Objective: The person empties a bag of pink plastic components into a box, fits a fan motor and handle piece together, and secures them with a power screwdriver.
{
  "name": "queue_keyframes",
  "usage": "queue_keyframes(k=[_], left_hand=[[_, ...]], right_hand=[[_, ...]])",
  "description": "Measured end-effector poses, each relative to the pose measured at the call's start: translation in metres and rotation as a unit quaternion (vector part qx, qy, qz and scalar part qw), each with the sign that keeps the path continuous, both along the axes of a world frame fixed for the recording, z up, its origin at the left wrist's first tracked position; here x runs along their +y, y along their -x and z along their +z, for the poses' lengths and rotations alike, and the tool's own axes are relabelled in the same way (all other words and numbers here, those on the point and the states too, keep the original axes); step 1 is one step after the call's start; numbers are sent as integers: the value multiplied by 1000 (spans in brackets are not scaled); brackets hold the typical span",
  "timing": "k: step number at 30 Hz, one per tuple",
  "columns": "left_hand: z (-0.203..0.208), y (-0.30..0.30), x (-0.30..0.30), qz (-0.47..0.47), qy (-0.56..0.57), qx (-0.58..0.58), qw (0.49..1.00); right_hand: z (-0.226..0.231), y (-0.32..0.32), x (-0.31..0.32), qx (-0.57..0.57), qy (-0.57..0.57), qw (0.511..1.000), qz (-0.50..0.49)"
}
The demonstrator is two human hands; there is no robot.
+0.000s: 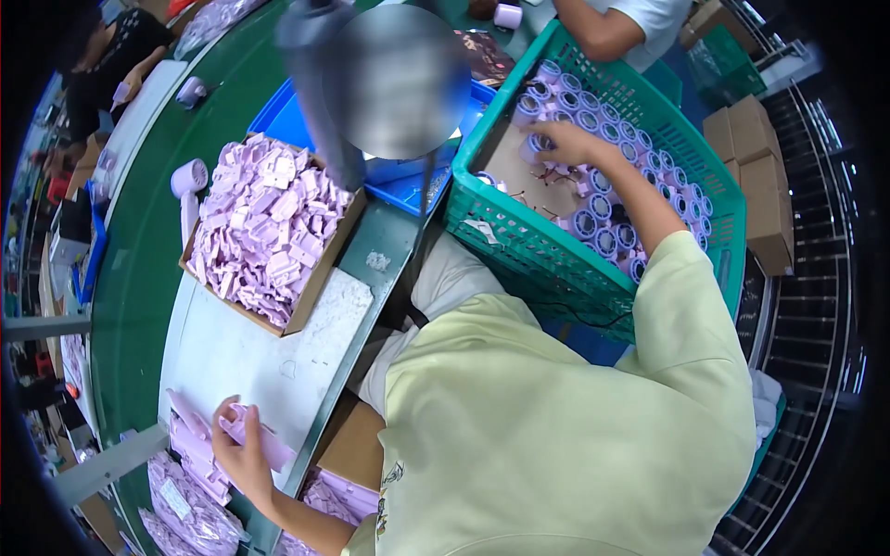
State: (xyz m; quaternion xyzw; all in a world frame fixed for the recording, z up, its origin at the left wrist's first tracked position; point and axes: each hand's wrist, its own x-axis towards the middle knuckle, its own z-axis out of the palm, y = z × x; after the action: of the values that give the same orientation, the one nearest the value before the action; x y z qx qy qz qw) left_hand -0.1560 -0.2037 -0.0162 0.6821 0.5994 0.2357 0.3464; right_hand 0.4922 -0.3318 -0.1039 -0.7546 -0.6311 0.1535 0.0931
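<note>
My left hand is closed around a lilac plastic shell piece above the lower end of the white work board. Beside it lie more lilac shell pieces in a stack. My right hand reaches into a green plastic crate, its fingers curled round a lilac round fan head. Rows of similar fan heads with pale ring faces fill much of the crate over a cardboard sheet. Thin dark and red wires show under my right hand.
A cardboard box heaped with small lilac parts stands on the white board. Behind it are a lilac handheld fan, blue trays and a blurred lamp-like round object close overhead. Co-workers sit across and at the far left.
</note>
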Motion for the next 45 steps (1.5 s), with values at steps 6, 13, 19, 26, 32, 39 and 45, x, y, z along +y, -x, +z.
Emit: queue_keyframes(k=[6, 13, 19, 26, 32, 39, 45], left_hand=[[-6, -75, -52, -123, 336, -408, 840], [-8, -215, -64, -268, 560, -364, 694], [3, -240, -62, -351, 488, -360, 714], [1, -208, -63, -296, 430, -334, 785], [-12, -169, -67, -272, 224, -322, 878], [-9, -137, -56, -335, 243, -380, 827], [-8, -135, -52, -127, 363, -602, 700]], right_hand=[[99, 56, 3, -24, 16, 987, -158], [214, 202, -34, 234, -169, 931, -225], [191, 246, -5, 135, -89, 983, -91], [164, 265, 17, 65, -101, 992, 46], [165, 306, 25, 75, -120, 971, 195], [132, 319, 34, 148, -196, 916, 316], [125, 328, 56, 140, -315, 852, 395]])
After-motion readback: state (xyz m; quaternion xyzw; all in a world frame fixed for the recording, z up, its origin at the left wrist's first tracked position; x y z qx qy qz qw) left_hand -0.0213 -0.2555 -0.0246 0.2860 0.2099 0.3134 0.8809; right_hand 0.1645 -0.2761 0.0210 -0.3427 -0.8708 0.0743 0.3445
